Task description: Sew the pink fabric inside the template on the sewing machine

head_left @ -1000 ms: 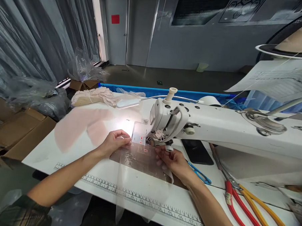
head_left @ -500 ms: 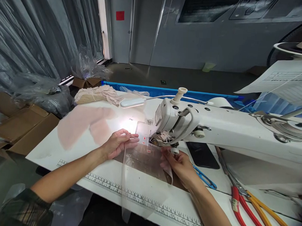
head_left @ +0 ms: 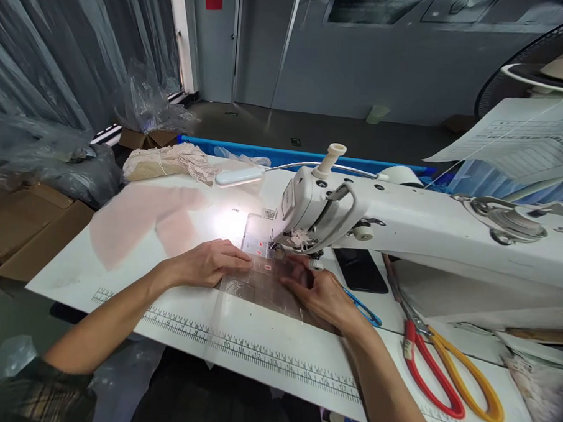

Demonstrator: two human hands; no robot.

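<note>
The left hand [head_left: 209, 265] lies palm down with fingers stretched out flat, pressing on the left edge of a sheer, see-through fabric piece [head_left: 259, 291] spread over the bed of the sewing machine [head_left: 383, 222]. The right hand [head_left: 318, 291] rests on the same fabric just to the right, fingers extended toward the presser foot [head_left: 276, 253], fingertips close under the machine head. Neither hand grips anything; both are open and flat on the cloth, though whether the right thumb pinches a fold is hard to make out through the glare and the transparent material.

The fabric runs from beneath the needle area toward the person and hangs over the front edge of the white table [head_left: 267, 335], crossing the printed ruler [head_left: 256, 354] along that edge. A small lamp [head_left: 239, 176] on a bent arm lights the spot left of the needle.

Just beside the right wrist lie blue thread snips [head_left: 364, 308], and further right are large scissors with one red and one orange handle [head_left: 442, 367]. A dark phone [head_left: 359, 270] lies under the machine arm. A pale pink fabric piece [head_left: 136, 220] is spread on the table's left part, with a bundle of cream lace [head_left: 166, 162] behind it. Cardboard boxes [head_left: 33, 225] stand off to the left.
</note>
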